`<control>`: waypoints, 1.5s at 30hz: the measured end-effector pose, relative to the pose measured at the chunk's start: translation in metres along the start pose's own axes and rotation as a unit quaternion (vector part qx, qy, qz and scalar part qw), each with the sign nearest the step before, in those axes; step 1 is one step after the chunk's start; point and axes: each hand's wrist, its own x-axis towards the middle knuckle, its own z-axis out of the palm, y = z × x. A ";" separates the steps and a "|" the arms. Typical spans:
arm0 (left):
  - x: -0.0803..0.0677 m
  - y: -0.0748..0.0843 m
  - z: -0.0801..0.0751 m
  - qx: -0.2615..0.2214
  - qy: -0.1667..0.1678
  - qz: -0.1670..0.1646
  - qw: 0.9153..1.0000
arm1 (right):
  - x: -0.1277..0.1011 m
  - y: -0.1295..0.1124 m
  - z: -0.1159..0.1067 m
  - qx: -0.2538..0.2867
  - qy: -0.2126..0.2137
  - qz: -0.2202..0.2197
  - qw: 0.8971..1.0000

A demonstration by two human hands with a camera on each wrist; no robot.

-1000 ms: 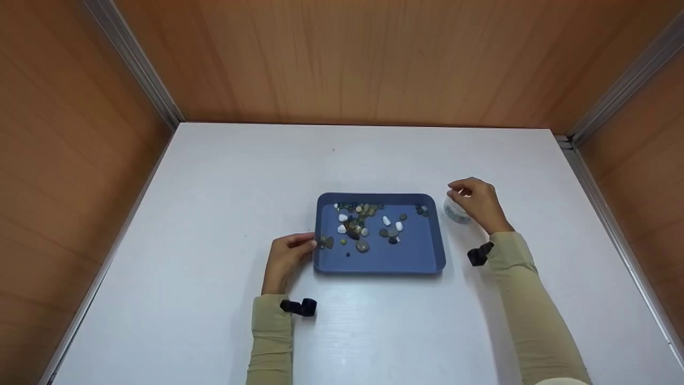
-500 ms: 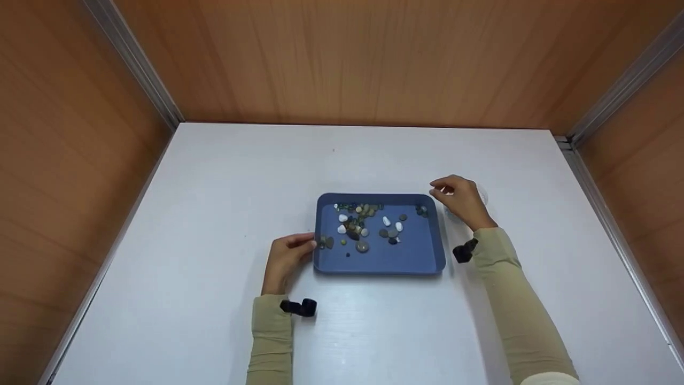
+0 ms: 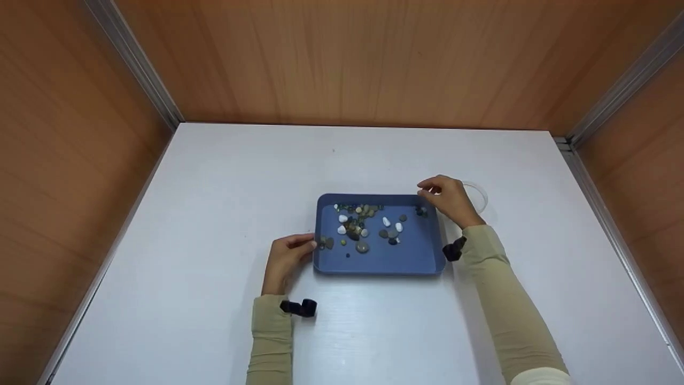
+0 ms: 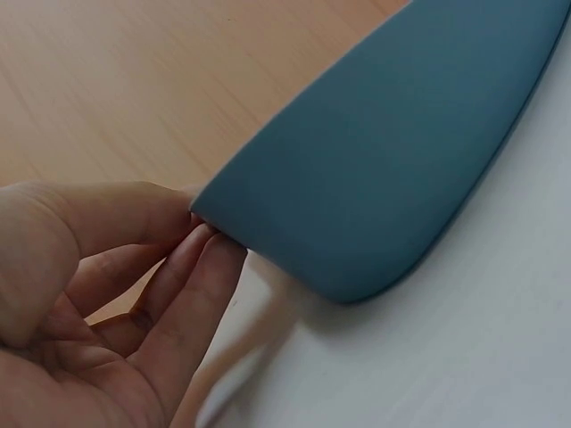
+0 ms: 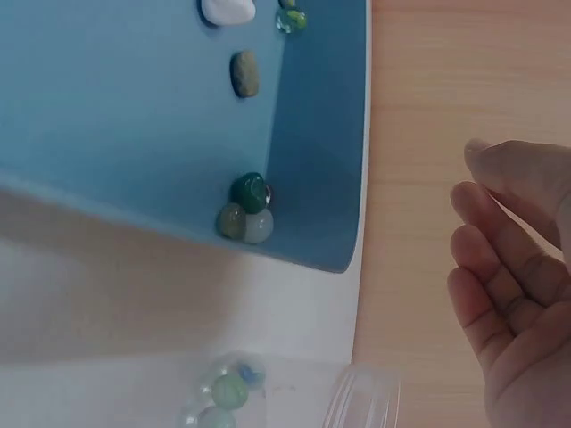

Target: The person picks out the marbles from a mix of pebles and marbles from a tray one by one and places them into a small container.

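Observation:
A blue tray (image 3: 417, 262) holds many pebbles and glass marbles. My left hand (image 3: 286, 262) pinches the tray's left rim between thumb and fingers; the left wrist view shows the hand (image 4: 134, 285) at the outer wall. My right hand (image 3: 451, 200) hovers by the tray's far right corner. In the right wrist view the right hand (image 5: 522, 259) holds nothing, thumb and fingers apart and slightly bent. Several marbles (image 5: 250, 192) cluster in that corner of the tray. To the right stands a clear plastic cup (image 5: 366, 401) with several marbles inside, partly hidden by the hand in the head view.
White pebbles (image 3: 399, 227), grey pebbles (image 3: 362, 246) and small marbles lie mostly in the tray's left half and centre. The tray sits on a white table (image 3: 240, 187). Wood-patterned panels (image 3: 374, 64) enclose the table at the back and both sides.
My right hand has moved left from above the clear cup to the tray's far right corner, uncovering part of the cup's rim. The left hand and the tray have stayed in place.

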 end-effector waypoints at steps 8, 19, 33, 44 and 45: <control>0.001 -0.001 0.000 0.000 0.003 -0.001 1.000 | 0.006 -0.008 0.012 0.002 -0.021 0.017 1.000; 0.002 -0.001 0.001 0.001 0.005 -0.007 1.000 | 0.013 -0.016 0.030 0.012 -0.066 0.031 0.997; 0.002 -0.002 0.001 -0.011 0.005 -0.012 1.000 | 0.016 -0.013 0.054 0.016 -0.101 0.040 0.994; 0.001 -0.001 0.004 -0.017 0.001 -0.013 1.000 | 0.012 -0.013 0.062 0.013 -0.124 0.046 0.991; 0.001 -0.002 0.004 -0.016 0.000 -0.012 1.000 | 0.011 -0.013 0.063 0.014 -0.127 0.045 0.991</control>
